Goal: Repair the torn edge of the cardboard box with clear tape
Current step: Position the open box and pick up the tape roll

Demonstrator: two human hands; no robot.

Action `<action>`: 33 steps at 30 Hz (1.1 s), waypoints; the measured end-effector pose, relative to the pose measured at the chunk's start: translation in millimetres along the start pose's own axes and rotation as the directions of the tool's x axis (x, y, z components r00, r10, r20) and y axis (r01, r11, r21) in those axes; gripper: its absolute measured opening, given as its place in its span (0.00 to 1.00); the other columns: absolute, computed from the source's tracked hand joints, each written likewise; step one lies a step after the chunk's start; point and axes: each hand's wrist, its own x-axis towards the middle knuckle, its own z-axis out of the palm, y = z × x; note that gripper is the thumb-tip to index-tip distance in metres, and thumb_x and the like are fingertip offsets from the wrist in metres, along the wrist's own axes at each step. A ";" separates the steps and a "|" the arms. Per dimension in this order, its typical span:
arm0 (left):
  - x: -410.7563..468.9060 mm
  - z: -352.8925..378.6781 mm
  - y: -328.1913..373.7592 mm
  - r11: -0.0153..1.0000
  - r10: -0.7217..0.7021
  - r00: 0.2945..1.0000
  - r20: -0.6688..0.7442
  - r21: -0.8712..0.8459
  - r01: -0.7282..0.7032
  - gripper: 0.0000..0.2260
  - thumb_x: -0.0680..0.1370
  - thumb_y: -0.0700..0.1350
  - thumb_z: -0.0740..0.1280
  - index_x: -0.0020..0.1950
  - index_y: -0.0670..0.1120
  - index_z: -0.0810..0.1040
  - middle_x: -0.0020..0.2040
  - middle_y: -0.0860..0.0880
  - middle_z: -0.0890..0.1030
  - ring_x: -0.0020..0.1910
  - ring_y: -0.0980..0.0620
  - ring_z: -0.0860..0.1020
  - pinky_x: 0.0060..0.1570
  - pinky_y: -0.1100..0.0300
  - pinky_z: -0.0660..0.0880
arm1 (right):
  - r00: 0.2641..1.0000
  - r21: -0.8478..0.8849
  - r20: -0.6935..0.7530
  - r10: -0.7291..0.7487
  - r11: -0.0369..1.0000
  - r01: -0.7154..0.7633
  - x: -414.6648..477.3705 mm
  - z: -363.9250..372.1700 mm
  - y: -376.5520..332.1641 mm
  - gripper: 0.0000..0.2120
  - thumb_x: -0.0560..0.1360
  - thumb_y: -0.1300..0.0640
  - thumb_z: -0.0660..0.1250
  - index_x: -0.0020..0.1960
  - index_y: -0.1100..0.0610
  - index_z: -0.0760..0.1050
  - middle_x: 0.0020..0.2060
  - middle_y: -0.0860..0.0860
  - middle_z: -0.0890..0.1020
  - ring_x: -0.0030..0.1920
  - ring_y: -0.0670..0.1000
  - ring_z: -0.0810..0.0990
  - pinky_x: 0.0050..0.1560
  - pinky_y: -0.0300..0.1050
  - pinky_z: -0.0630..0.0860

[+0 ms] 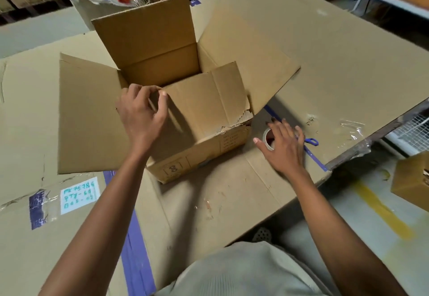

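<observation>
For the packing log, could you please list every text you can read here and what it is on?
"PK75786": handwritten, white label on the cardboard sheet.
"QTY-60", roughly: same label, second line.
Third label line: too blurred.
Print on the cardboard box front: too small to read.

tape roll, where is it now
Head view, right of centre: the tape roll lies on the table beside the torn corner of the box, partly under the right hand.

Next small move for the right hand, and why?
Probably close the right hand on the tape roll and lift it: it lies spread open over the roll, while the left hand holds the flap with the torn edge.
</observation>
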 end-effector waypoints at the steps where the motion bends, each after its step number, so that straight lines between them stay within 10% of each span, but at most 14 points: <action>1: -5.1 -4.8 4.1 0.998 0.055 0.997 -0.061 0.003 -0.055 0.14 0.82 0.53 0.66 0.54 0.44 0.84 0.49 0.43 0.81 0.51 0.43 0.76 0.52 0.50 0.67 | 1.000 0.033 -0.010 0.001 0.999 -0.001 -0.1 -2.9 -0.5 0.31 0.80 0.31 0.56 0.71 0.53 0.72 0.72 0.52 0.75 0.78 0.54 0.66 0.77 0.61 0.53; 7: -44.2 -32.6 29.9 0.960 0.270 0.938 -0.216 0.130 -0.247 0.10 0.80 0.47 0.68 0.58 0.46 0.85 0.50 0.44 0.81 0.52 0.43 0.74 0.54 0.47 0.64 | 0.931 0.430 -0.364 -0.007 0.886 0.175 7.9 -38.4 -40.1 0.20 0.84 0.43 0.59 0.62 0.55 0.81 0.58 0.50 0.85 0.61 0.46 0.78 0.65 0.54 0.71; 10: -57.1 -38.5 26.2 0.966 0.208 0.930 -0.303 0.215 -0.146 0.12 0.79 0.49 0.69 0.61 0.52 0.85 0.51 0.46 0.81 0.55 0.43 0.73 0.59 0.49 0.62 | 0.966 0.585 -0.258 -0.018 0.793 0.171 18.5 -55.7 -54.9 0.16 0.83 0.49 0.63 0.65 0.56 0.80 0.54 0.46 0.82 0.51 0.38 0.78 0.51 0.40 0.78; 13: -67.8 -39.8 17.5 0.997 -0.014 0.918 -0.397 -0.071 -0.015 0.18 0.78 0.42 0.72 0.68 0.46 0.81 0.56 0.44 0.78 0.55 0.40 0.77 0.56 0.48 0.75 | 0.991 0.695 -0.129 0.019 0.715 0.077 28.6 -63.9 -58.9 0.16 0.83 0.49 0.65 0.67 0.55 0.78 0.55 0.45 0.80 0.51 0.38 0.80 0.44 0.28 0.76; 18: -97.5 -30.6 12.6 0.770 -0.533 0.840 -0.101 -0.469 0.432 0.39 0.75 0.51 0.79 0.81 0.50 0.63 0.67 0.47 0.75 0.58 0.54 0.78 0.61 0.48 0.79 | 0.987 0.742 0.134 0.088 0.651 -0.159 41.0 -67.1 -58.0 0.21 0.80 0.43 0.68 0.70 0.48 0.76 0.51 0.40 0.83 0.53 0.38 0.81 0.52 0.35 0.79; 21: -115.3 -16.2 10.8 0.824 -0.467 0.880 0.087 -0.320 0.469 0.55 0.66 0.54 0.83 0.83 0.49 0.53 0.78 0.45 0.64 0.77 0.51 0.67 0.77 0.53 0.65 | 0.965 0.704 0.240 0.103 0.667 -0.246 50.5 -63.8 -53.9 0.17 0.78 0.45 0.72 0.64 0.49 0.82 0.48 0.42 0.85 0.51 0.43 0.84 0.57 0.48 0.82; 33: -109.4 -2.2 13.2 0.917 -0.394 0.901 0.182 0.017 0.397 0.44 0.67 0.60 0.81 0.78 0.55 0.65 0.71 0.36 0.62 0.72 0.34 0.64 0.53 0.49 0.74 | 0.969 0.634 0.212 0.130 0.736 -0.237 74.3 -88.8 -72.7 0.12 0.71 0.42 0.77 0.46 0.51 0.87 0.32 0.41 0.82 0.36 0.43 0.81 0.43 0.38 0.76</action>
